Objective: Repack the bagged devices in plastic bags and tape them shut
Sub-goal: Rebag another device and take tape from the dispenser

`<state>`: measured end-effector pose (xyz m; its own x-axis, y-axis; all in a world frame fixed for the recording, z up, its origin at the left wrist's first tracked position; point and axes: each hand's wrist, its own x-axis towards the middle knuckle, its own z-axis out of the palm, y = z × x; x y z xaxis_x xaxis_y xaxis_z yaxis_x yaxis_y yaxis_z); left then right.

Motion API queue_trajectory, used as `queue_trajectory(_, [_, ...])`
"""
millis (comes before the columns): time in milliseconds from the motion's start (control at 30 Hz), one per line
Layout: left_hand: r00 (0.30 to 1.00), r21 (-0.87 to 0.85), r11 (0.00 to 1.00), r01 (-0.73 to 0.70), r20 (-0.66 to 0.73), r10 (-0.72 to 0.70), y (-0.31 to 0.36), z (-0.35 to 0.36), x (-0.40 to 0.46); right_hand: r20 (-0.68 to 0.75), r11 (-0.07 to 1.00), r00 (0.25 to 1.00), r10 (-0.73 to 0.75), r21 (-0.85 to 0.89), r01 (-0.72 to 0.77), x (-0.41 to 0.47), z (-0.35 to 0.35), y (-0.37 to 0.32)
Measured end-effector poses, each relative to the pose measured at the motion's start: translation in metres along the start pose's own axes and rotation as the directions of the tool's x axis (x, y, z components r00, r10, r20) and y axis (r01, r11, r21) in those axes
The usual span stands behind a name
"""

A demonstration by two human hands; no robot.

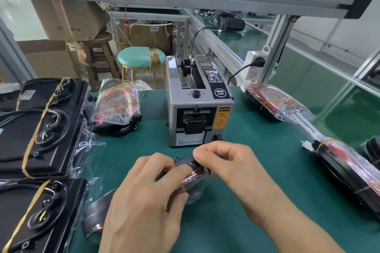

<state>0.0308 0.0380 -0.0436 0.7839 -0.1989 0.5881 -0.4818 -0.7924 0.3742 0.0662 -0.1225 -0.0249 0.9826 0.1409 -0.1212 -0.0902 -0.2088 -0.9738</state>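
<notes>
Holding the bagged device (195, 172) in both hands, low centre, just in front of the tape dispenser (198, 104). It sits on the green surface (257, 170), black body with red inside, clear plastic bag around it, and a rubber band across it.

Left hand (148, 197): fingers curled over the near end of the bagged device, pressing it down and gripping it. Right hand (228, 162): thumb and fingers pinching the far end of the bag, close to the dispenser's front foot. Can't tell whether there is tape between those fingers; too blurred.

Tape dispenser is upright, with a yellow caution label on its front and its control panel on top.

Left side: three black devices (41, 139) in plastic with yellow bands, lined up at the surface edge. One more bagged unit (117, 107) lies between them and the dispenser.

Right side: two bagged units with red parts, one at the far right edge (271, 102), one nearer me (349, 164), well apart from my hands.

Behind the surface: teal stool (141, 57), wooden stool (100, 51), cardboard boxes (67, 18).
</notes>
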Motion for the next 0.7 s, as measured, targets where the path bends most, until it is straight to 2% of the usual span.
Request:
queue_trajectory(233, [1.0,0.019,1.0,-0.001,-0.016,0.001,0.0,0.001,-0.001,0.078,0.971,0.991,-0.107,-0.207,0.121,0.011,-0.012,-0.011])
queue_trajectory(567, [0.999,0.007,1.0,-0.019,-0.047,0.019,-0.001,0.002,-0.002,0.105,0.985,0.994,0.01,-0.175,0.008,0.015,-0.015,-0.015])
queue_trajectory(700, [0.998,0.003,1.0,-0.024,-0.051,0.024,0.0,0.002,-0.002,0.164,0.951,0.984,-0.071,-0.287,0.116,0.014,-0.016,-0.018])
